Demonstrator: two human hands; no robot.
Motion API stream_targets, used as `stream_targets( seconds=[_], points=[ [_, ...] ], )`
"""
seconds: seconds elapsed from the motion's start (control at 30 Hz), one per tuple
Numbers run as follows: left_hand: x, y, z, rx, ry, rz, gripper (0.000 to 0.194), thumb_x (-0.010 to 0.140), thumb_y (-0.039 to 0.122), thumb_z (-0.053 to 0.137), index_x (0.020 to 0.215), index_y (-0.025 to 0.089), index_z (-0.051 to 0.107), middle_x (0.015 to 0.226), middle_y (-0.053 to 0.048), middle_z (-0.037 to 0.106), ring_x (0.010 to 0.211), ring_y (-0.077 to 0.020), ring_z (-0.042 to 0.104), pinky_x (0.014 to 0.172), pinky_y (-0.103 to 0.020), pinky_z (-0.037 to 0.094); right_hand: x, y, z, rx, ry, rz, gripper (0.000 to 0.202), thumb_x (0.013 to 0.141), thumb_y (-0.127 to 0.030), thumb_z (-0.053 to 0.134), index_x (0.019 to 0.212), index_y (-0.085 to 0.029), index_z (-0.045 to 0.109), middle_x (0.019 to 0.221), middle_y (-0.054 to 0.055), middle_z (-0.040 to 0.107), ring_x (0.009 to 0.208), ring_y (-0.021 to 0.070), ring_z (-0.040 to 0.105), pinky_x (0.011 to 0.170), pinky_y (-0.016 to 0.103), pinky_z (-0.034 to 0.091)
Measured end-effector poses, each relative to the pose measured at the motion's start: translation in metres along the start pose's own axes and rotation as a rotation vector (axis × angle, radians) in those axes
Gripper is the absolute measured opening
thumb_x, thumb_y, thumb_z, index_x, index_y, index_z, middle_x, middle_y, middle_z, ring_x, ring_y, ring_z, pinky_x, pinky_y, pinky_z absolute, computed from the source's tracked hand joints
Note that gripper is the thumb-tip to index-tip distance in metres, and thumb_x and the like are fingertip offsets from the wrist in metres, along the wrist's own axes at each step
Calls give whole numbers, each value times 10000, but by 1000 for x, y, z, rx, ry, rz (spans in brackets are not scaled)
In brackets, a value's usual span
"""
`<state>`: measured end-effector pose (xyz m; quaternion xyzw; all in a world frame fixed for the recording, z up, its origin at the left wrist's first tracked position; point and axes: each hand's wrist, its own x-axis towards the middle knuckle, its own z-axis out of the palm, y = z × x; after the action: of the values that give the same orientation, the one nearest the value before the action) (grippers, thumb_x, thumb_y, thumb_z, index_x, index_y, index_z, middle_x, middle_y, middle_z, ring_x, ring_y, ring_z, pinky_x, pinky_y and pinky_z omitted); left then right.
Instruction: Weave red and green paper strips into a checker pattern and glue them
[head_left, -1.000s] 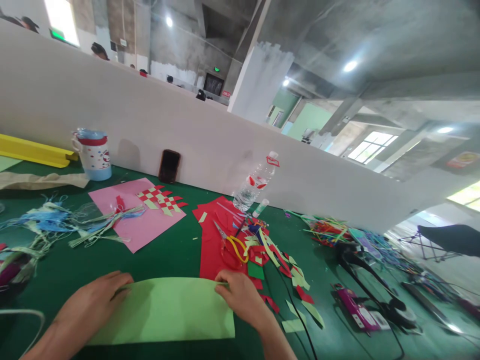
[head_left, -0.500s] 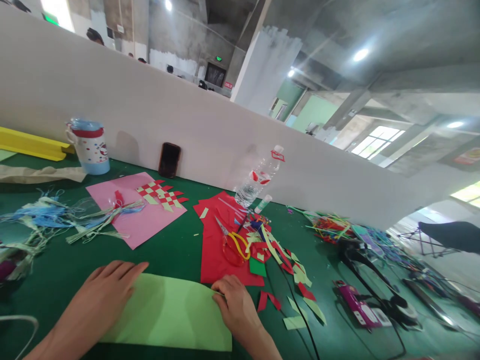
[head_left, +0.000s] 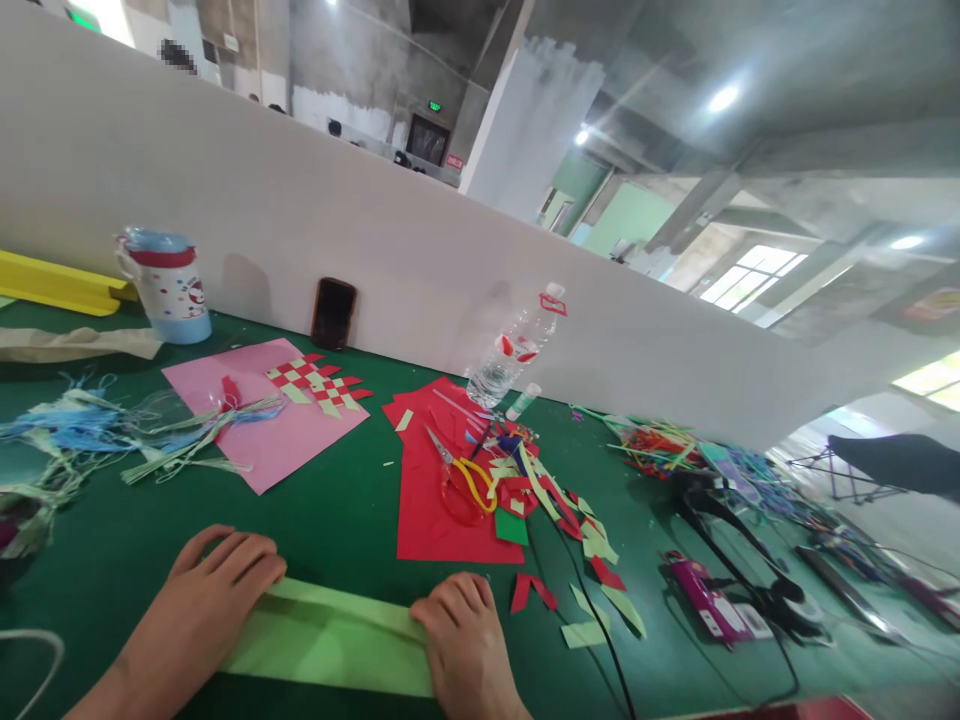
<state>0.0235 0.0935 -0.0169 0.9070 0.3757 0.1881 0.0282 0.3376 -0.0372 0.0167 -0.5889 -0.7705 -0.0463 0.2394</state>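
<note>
A sheet of light green paper [head_left: 330, 650] lies at the near edge of the green table, its far edge curled over towards me in a narrow band. My left hand [head_left: 217, 590] grips the left end of that band, fingers bent over the paper. At the right end, my right hand [head_left: 465, 635] pinches the band with its fingers curled. Beyond my hands, scissors [head_left: 466, 482] with yellow and red handles rest on red paper [head_left: 424, 520]. Red and green paper scraps [head_left: 589, 630] are scattered to the right of them.
A pink sheet [head_left: 300, 440] carries a red-and-green woven paper piece [head_left: 315, 382]. Behind stand a cup [head_left: 169, 290], a phone [head_left: 334, 313] and a tilted water bottle [head_left: 510, 355]. A black cable [head_left: 600, 625] runs on the right, near a purple box [head_left: 705, 595]. Raffia-like strands [head_left: 82, 425] lie left.
The far edge of the green paper, flat before, is now turned over towards me. Both hands have come nearer with it, and the view has shifted slightly.
</note>
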Motion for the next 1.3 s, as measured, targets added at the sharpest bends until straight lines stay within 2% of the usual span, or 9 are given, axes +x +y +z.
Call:
stream_targets(
  seconds=[0.1,0.43,0.53,0.63,0.73,0.83,0.93,1.1,1.3],
  points=[
    [-14,-1,3,84,106,65,425,909,29,417,909,301,743,1023,-11,784,1017,-222,714,1119,-490,302,-6,-3,5,-29,92,-84,270,878,-2,501,864,-235,637,782,8,626,775,188,548,802,339,386],
    [-34,-16,6,121,229,232,375,832,74,510,987,346,716,999,52,792,934,-182,723,1174,-394,241,-12,-6,9,-64,61,-71,279,829,6,520,841,-237,657,800,14,630,762,182,575,742,324,418],
    [-32,-15,4,116,281,157,418,856,97,518,1156,334,689,1115,12,785,1000,-203,726,1205,-409,250,-12,-3,6,-2,6,11,280,861,-34,515,902,-251,689,848,29,678,797,201,633,746,324,485],
    [-31,-5,-1,107,391,-16,505,927,168,539,1418,282,563,1355,-92,696,1237,-275,658,1234,-492,271,-8,6,0,119,-58,172,309,914,-101,516,1129,-236,692,1004,64,755,919,217,715,821,311,567],
    [-26,8,-8,93,450,-52,501,952,201,546,1445,294,545,1437,-100,642,1381,-295,565,1254,-504,271,-2,16,-5,159,-58,272,349,948,-139,515,1258,-210,658,1125,86,781,1009,223,749,868,293,594],
    [-19,13,-7,86,439,11,442,956,234,546,1388,321,581,1367,-51,702,1374,-255,576,1265,-446,269,4,23,-7,130,-77,263,298,982,-179,508,1217,-218,687,1092,78,797,967,235,769,827,295,610],
    [-16,9,5,101,393,43,422,984,344,525,1402,300,568,1385,-48,706,1385,-252,568,1281,-424,224,8,24,-7,100,-78,222,285,1014,-217,493,1213,-215,697,1070,80,804,922,238,782,779,288,615],
    [-25,2,27,128,258,12,618,991,605,438,1511,273,482,1542,-100,582,1479,-304,462,1300,-482,99,11,25,-7,24,7,143,318,1051,-224,440,1132,-224,747,983,73,816,857,232,786,742,296,622],
    [-27,0,18,103,138,-88,764,917,660,536,1556,254,434,1594,-128,515,1522,-351,386,1281,-565,102,20,28,-12,-35,190,55,282,1016,-177,534,1143,-229,780,1145,94,796,1027,249,763,862,363,634]
  ],
)
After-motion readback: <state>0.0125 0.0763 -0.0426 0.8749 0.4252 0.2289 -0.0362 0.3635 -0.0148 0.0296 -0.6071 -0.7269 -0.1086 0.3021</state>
